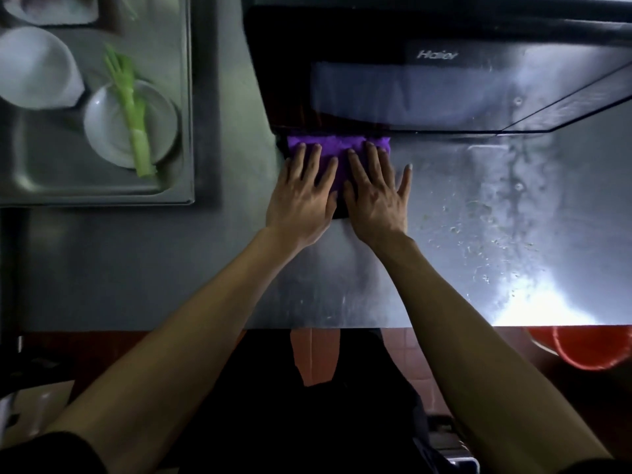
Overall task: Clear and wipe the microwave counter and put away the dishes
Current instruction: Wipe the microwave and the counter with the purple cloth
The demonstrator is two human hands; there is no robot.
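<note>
A purple cloth [338, 147] lies flat on the steel counter [461, 206], its far edge against the foot of the black microwave [427, 80]. My left hand [302, 196] and my right hand [378, 193] press down on the cloth side by side, fingers straight and spread. Most of the cloth is hidden under the hands. Crumbs and wet smears mark the counter to the right of the hands.
The sink [171, 186] at the left holds a white bowl [37, 68] and a white plate [113, 131] with a green vegetable stalk [135, 131] across it. A red bucket [595, 347] stands on the floor below the counter's front edge at the right.
</note>
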